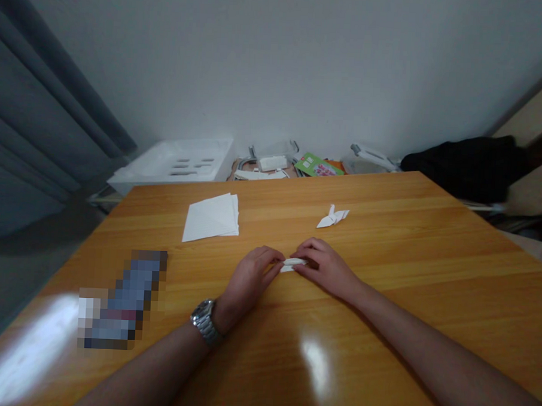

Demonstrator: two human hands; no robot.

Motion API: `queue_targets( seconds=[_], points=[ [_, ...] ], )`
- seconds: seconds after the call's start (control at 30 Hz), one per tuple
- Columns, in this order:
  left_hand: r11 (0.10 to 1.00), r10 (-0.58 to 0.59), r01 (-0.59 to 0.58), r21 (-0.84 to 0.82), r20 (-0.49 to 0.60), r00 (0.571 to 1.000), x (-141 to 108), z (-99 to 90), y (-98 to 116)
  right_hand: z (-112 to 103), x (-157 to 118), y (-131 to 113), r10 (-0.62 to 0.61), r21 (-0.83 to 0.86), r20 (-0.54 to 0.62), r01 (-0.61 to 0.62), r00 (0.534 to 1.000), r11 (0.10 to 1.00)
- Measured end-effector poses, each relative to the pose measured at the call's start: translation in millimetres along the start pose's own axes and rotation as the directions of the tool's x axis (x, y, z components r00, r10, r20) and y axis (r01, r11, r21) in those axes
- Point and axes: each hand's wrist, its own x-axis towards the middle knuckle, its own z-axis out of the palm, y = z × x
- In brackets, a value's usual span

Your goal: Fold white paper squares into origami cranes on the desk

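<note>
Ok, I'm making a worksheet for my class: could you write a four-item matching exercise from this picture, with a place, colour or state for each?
1. Watch
2. Folded paper
3. Bird
4. Booklet

A. mostly green, past the far edge of the table
B. white, on the table, touched by neither hand
C. held by left hand and right hand
D. silver

Pairs: 1-D, 2-C, 3-B, 4-A

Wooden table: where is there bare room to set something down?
Free: the table right of the paper bird, and the gap between bird and white sheets. Crowded: the middle, where left hand and right hand pinch folded paper; also the left, around the pixelated object.
</note>
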Motion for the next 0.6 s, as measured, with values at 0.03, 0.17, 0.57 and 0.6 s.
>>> queue_targets(
  seconds=[0.03, 0.17, 0.57, 0.6],
  points=[
    [1.0, -0.001, 0.001, 0.001, 0.0, 1.0, 0.1, -0.4, 0.8, 0.9, 0.0, 1.2, 0.002, 0.003, 0.0, -0.002, 1.0, 1.0],
    [1.0, 0.0, 0.0, -0.003, -0.012, 1.0, 0.5, 0.7, 1.4, 1.9, 0.9, 1.8, 0.015, -0.004, 0.01, -0.015, 1.0, 1.0],
    [1.0, -0.005, 0.005, 0.015, 0.007, 1.0, 0.4, 4.4, -5.7, 1.4, 1.4, 0.0, 0.015, -0.01, 0.035, -0.014, 0.999, 1.0],
    [1.0, -0.011, 0.01, 0.015, 0.008, 1.0, 0.7, 4.0, -5.1, 1.2, 1.5, -0.6, 0.015, -0.011, 0.04, -0.014, 0.999, 1.0]
  ],
)
